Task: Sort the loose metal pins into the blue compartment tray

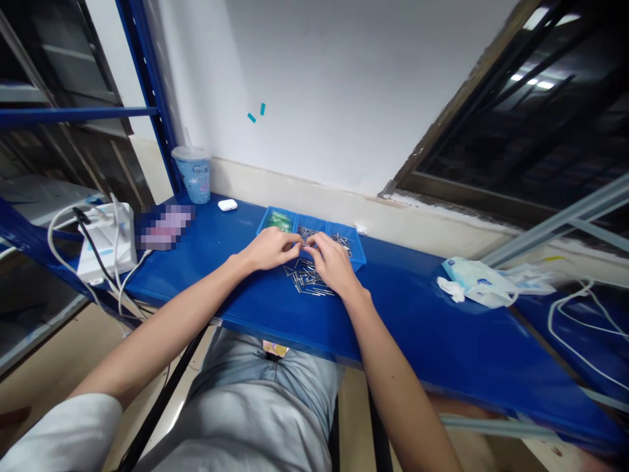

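Thumb and fingertips of my left hand (275,249) are pinched together over the blue bins, almost touching those of my right hand (333,262). Between the two hands is a small thin metal pin (305,245), partly hidden by the fingertips; both hands seem to grip it. Below them, on the blue table, lies a loose pile of similar metal pins (309,278), too small to tell their exact kind. Behind the hands stand blue bins (360,252) side by side. The left one holds green pieces (280,221); metal pins lie in the middle and right ones.
A lidded blue cup (194,177) and a white earphone case (227,205) stand at the back left. Further left are a white power strip (105,242) with cables and a blurred-out item. A tissue pack (479,282) lies right. The wall (314,98) rises behind the table.
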A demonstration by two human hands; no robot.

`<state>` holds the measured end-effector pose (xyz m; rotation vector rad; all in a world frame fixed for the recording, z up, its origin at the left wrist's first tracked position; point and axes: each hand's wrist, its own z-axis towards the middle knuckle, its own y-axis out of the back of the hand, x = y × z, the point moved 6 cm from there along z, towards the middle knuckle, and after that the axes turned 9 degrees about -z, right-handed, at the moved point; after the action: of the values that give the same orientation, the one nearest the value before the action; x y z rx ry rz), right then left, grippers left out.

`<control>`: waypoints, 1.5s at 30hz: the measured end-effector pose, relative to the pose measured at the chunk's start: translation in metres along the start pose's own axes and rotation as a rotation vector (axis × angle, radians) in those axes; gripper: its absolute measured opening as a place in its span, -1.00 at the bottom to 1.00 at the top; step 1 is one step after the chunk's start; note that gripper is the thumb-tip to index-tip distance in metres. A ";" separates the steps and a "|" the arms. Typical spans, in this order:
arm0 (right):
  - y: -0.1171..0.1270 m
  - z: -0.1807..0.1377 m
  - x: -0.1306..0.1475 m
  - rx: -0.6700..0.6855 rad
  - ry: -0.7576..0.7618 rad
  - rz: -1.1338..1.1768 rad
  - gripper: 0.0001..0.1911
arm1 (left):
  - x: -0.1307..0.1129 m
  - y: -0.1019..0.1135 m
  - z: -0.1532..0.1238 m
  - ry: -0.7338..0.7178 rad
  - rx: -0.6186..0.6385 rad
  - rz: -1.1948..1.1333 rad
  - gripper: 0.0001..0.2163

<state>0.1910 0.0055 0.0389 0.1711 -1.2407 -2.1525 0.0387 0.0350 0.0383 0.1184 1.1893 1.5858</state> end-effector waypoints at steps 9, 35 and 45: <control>0.040 -0.013 -0.012 -0.594 -0.188 -0.206 -0.54 | 0.005 -0.001 0.000 -0.027 0.099 0.037 -0.75; -0.005 -0.001 -0.001 0.010 -0.083 -0.066 -0.64 | 0.012 -0.030 -0.003 -0.030 0.278 0.177 -0.81; -0.009 -0.001 0.000 0.043 -0.058 -0.070 -0.62 | 0.023 -0.033 -0.005 0.027 0.339 0.176 -0.82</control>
<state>0.1872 0.0076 0.0313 0.1744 -1.3326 -2.2058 0.0489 0.0469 0.0013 0.4326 1.4948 1.5263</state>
